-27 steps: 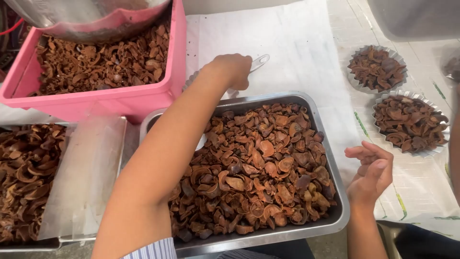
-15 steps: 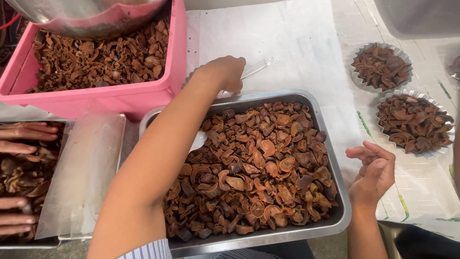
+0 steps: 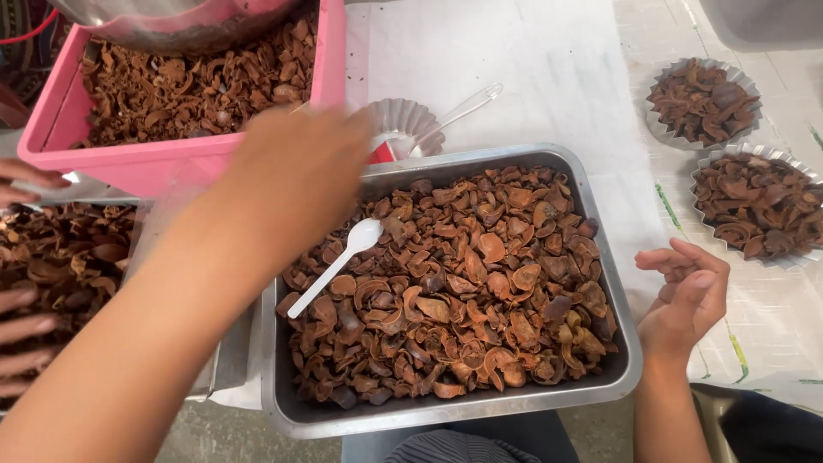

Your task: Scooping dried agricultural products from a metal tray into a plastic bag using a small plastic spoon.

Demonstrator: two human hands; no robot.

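White paper covers our tabletop (image 3: 549, 69), where our blurred left hand (image 3: 296, 176), its grip unreadable, hovers above the metal tray's (image 3: 600, 257) far-left corner, nearer than our empty, loosely curled right hand (image 3: 686, 296) to the white spoon (image 3: 339, 261) lying diagonally below it on the brown shells (image 3: 463, 291).

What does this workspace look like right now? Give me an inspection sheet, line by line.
Surface: table under a white sheet, lightly stained.
Job's things: steel tray full of brown dried shell pieces; a white plastic spoon lies on the pieces; an empty fluted foil cup with a clear scoop sits behind the tray.
Clutter: pink crate of the same pieces; two filled foil cups at far right; second tray at left.
Grippers: left hand blurred above the tray's left edge, seemingly empty; right hand open, empty, beside the tray.
Cables: red cord, top left.
Surroundings: another person's fingers at the left tray.
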